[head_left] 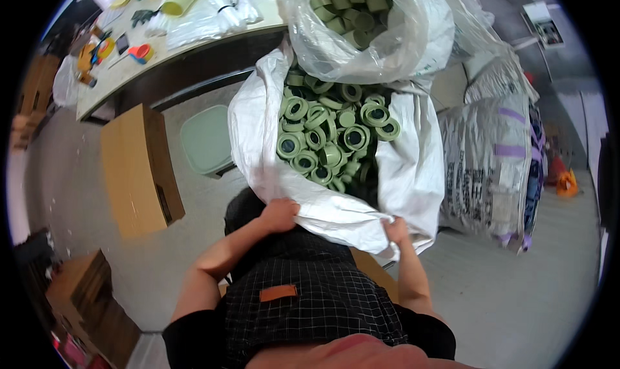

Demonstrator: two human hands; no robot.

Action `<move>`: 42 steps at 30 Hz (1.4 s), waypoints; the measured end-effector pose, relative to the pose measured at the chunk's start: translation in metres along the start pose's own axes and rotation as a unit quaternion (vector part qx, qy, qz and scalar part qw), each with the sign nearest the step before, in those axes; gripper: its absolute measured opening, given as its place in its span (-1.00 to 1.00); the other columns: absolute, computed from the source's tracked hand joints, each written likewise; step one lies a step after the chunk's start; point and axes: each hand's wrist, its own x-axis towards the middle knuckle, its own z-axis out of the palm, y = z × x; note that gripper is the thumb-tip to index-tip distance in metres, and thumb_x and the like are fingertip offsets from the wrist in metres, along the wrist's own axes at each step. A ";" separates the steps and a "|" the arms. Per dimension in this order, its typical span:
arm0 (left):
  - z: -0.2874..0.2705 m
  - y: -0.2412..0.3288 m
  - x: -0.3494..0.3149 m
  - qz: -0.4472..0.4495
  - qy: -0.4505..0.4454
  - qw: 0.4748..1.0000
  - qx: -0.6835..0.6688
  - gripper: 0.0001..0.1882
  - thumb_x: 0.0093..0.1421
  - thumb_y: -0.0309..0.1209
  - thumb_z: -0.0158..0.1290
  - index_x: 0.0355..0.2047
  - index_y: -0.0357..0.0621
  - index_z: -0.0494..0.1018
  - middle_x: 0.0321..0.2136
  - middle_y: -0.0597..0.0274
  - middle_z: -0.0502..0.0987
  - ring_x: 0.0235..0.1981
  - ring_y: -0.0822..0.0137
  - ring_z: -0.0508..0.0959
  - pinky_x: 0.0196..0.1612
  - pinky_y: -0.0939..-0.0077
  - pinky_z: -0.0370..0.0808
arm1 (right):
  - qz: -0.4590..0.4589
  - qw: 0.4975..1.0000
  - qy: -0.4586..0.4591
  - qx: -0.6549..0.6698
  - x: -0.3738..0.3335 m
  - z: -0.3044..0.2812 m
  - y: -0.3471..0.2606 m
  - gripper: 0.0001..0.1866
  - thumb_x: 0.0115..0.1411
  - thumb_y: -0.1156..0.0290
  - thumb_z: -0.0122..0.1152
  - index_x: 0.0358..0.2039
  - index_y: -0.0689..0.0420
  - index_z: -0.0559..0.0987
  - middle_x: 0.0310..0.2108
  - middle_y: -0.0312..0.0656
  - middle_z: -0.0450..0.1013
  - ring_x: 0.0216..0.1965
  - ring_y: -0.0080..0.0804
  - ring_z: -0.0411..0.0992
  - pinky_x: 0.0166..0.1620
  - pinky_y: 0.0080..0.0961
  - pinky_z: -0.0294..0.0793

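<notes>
In front of me a large white woven sack (405, 156) gapes wide, its edge pulled toward my body. Many green ring-shaped plastic parts (316, 136) fill it, some with dark centres. My left hand (280, 215) is closed on the near left part of the sack's rim. At the near right, my right hand (395, 229) grips the same rim, fingers wrapped round the cloth. Part of the sack's inside lies in shadow near the right fold.
Behind stands a clear plastic bag (323, 62) of green cylindrical pieces. A table (103, 88) with tape, tools and plastic bags is at the far left. A cardboard box (132, 175) and a pale green stool (206, 140) stand left; a full grey sack (481, 169) stands right.
</notes>
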 end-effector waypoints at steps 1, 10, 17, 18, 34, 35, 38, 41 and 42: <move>-0.019 0.006 0.004 -0.052 -0.077 0.996 -0.005 -0.81 -0.06 -0.35 0.15 -0.42 -0.13 0.48 -0.33 0.09 0.56 -0.17 0.00 0.55 -0.10 0.07 0.49 | -0.014 0.999 -0.042 0.009 0.017 0.008 0.016 -0.44 0.10 0.05 0.31 -0.11 0.32 0.61 -0.18 0.30 0.54 -0.05 0.22 0.51 0.00 -0.12 0.48; -0.013 0.046 -0.042 -0.274 0.307 0.906 -0.101 -0.59 0.06 -0.22 0.19 -0.13 -0.17 0.47 -0.17 0.07 0.52 -0.06 0.04 0.52 -0.01 0.16 0.47 | -0.090 0.957 -0.238 -0.137 0.106 -0.009 0.028 -0.62 0.19 0.24 0.26 -0.13 0.29 0.58 -0.26 -0.04 0.59 -0.28 -0.26 0.56 -0.17 -0.28 0.54; 0.039 0.080 -0.122 -0.501 0.334 0.736 -0.309 -0.57 0.16 -0.17 0.09 -0.06 -0.20 0.47 -0.19 0.01 0.63 -0.11 -0.01 0.60 -0.05 0.13 0.51 | -0.303 0.893 -0.248 -0.223 0.243 -0.013 -0.037 -0.74 0.18 0.32 0.25 -0.33 0.28 0.48 -0.45 -0.15 0.46 -0.48 -0.38 0.38 -0.34 -0.36 0.43; 0.054 0.076 -0.139 -0.532 0.379 0.695 -0.302 -0.56 0.15 -0.16 0.09 -0.06 -0.20 0.48 -0.18 0.00 0.62 -0.09 -0.03 0.59 -0.04 0.12 0.50 | -0.342 0.890 -0.227 -0.200 0.265 -0.003 -0.063 -0.75 0.18 0.34 0.25 -0.36 0.28 0.46 -0.47 -0.17 0.44 -0.51 -0.40 0.35 -0.37 -0.37 0.41; 0.410 0.304 -0.415 -0.834 0.420 -0.170 -0.313 -0.25 0.19 -0.10 0.11 0.25 -0.33 0.20 0.29 -0.10 0.23 0.33 0.05 0.24 0.33 0.20 0.24 | -0.549 0.545 -0.605 -0.188 -0.090 0.226 -0.424 -0.84 0.26 0.54 0.26 -0.16 0.20 0.50 -0.26 -0.25 0.53 -0.22 -0.52 0.49 -0.15 -0.53 0.49; 0.432 0.313 -0.396 -0.831 0.411 -0.207 -0.312 -0.15 0.19 -0.11 0.12 0.34 -0.37 0.09 0.39 -0.15 0.08 0.42 0.02 0.11 0.40 0.18 0.14 | -0.508 0.555 -0.614 -0.239 -0.143 0.230 -0.421 -0.87 0.26 0.59 0.23 -0.19 0.20 0.50 -0.25 -0.28 0.51 -0.20 -0.55 0.47 -0.10 -0.56 0.46; 0.407 0.311 -0.372 -0.858 0.359 -0.095 -0.355 -0.04 0.19 -0.12 0.13 0.41 -0.39 -0.08 0.47 -0.15 -0.21 0.48 -0.03 -0.13 0.46 0.14 -0.02 | -0.530 0.556 -0.572 -0.287 -0.207 0.239 -0.423 -0.89 0.28 0.58 0.22 -0.19 0.21 0.51 -0.23 -0.30 0.50 -0.21 -0.55 0.46 -0.12 -0.58 0.46; 0.415 0.299 -0.329 -0.879 0.387 -0.102 -0.259 -0.08 0.11 -0.25 0.17 0.38 -0.41 0.01 0.45 -0.18 -0.16 0.47 -0.11 -0.09 0.45 0.11 -0.01 | -0.551 0.517 -0.544 -0.366 -0.216 0.250 -0.435 -0.88 0.29 0.55 0.20 -0.17 0.24 0.52 -0.28 -0.24 0.55 -0.22 -0.50 0.51 -0.13 -0.53 0.48; 0.415 0.294 -0.330 -0.887 0.405 -0.105 -0.195 -0.09 0.08 -0.28 0.17 0.36 -0.42 0.05 0.45 -0.19 -0.13 0.46 -0.12 -0.06 0.45 0.10 0.01 | -0.569 0.496 -0.537 -0.376 -0.218 0.256 -0.437 -0.87 0.29 0.55 0.20 -0.16 0.25 0.52 -0.28 -0.21 0.57 -0.23 -0.47 0.53 -0.13 -0.50 0.49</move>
